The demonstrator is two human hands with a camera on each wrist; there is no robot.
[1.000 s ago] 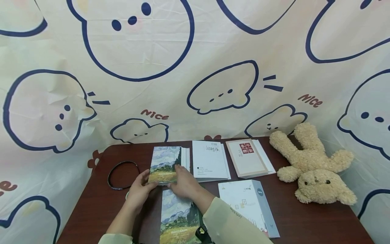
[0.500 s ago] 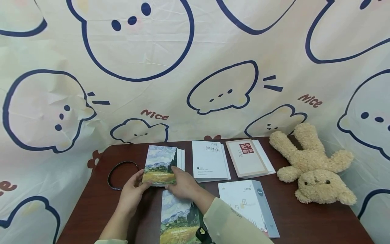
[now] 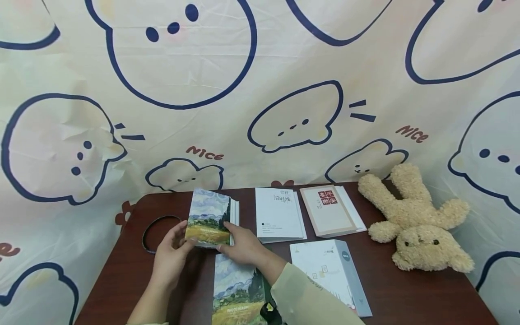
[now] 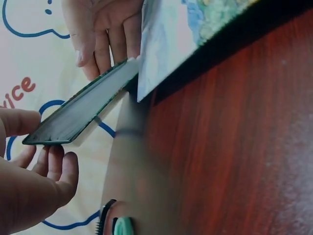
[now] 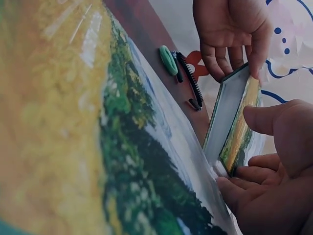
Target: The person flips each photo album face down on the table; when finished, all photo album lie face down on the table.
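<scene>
A small photo album (image 3: 208,216) with a painted wheat-field cover is between both hands at the back left of the table. My left hand (image 3: 172,250) grips its near left corner, thumb on the cover and fingers underneath, as the left wrist view also shows. At the near right corner, my right hand (image 3: 243,243) pinches the album, thumb along the near edge. In the right wrist view the album (image 5: 232,117) is tilted, with its pale page edges (image 5: 227,107) facing that camera. A larger matching album (image 3: 239,289) lies nearer, partly under the right forearm.
White booklets (image 3: 278,214) and a cream-bordered one (image 3: 327,210) lie at the back. A white and blue album (image 3: 325,271) is nearer right, beside a plush bear (image 3: 422,221). Left of the hands lie a black headband (image 3: 144,237) and a mint-green hair tie (image 5: 168,60).
Both hands have shifted the small album leftward, away from the white booklet, and tipped it slightly clockwise. The left hand now partly overlaps the headband's right side.
</scene>
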